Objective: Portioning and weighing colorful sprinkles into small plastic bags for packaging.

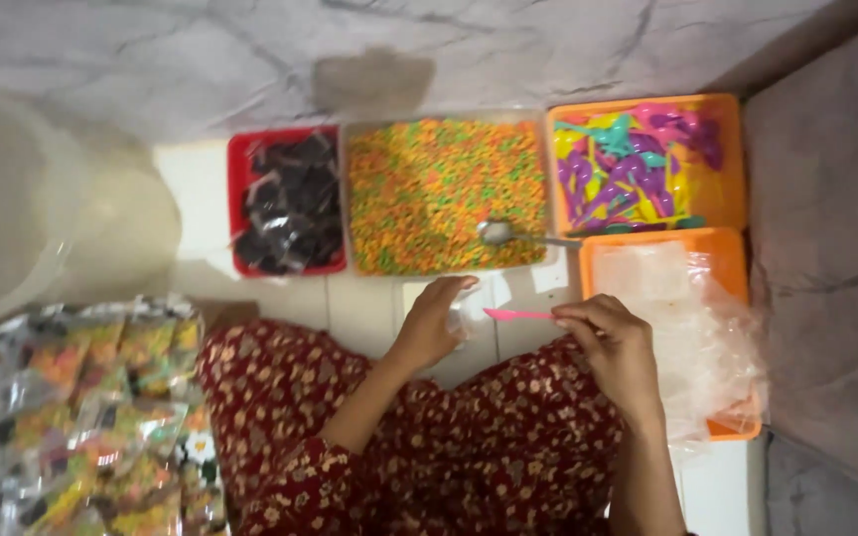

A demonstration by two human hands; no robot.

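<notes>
Seen from the head camera, looking down over a lap in dark red patterned cloth point(429, 437) onto a white tiled floor point(369, 308). Right hand point(616, 347) with its grip pinched shut on a small pink plastic spoon point(516, 315), spoon lying level and pointing toward the left hand. Left hand point(432, 323) curled, its grip closed on a small clear plastic bag point(461, 320), just beside the spoon's tip; whether the two touch, hard to tell. Just beyond the hands, a clear tray point(449, 194) full of orange, green and yellow bits, with a metal spoon point(508, 234) resting at its near right corner. Left of that, touching it, a red tray point(287, 201) of dark wrapped pieces. To the right, an orange tray point(647, 164) heaped with purple, pink, teal and yellow plastic spoons, and nearer, an orange tray point(725, 248) holding clear plastic bags, right beside the right hand. Far left, a pale round tub point(12, 199), blurred; below it, a heap of filled printed packets point(81, 417).
</notes>
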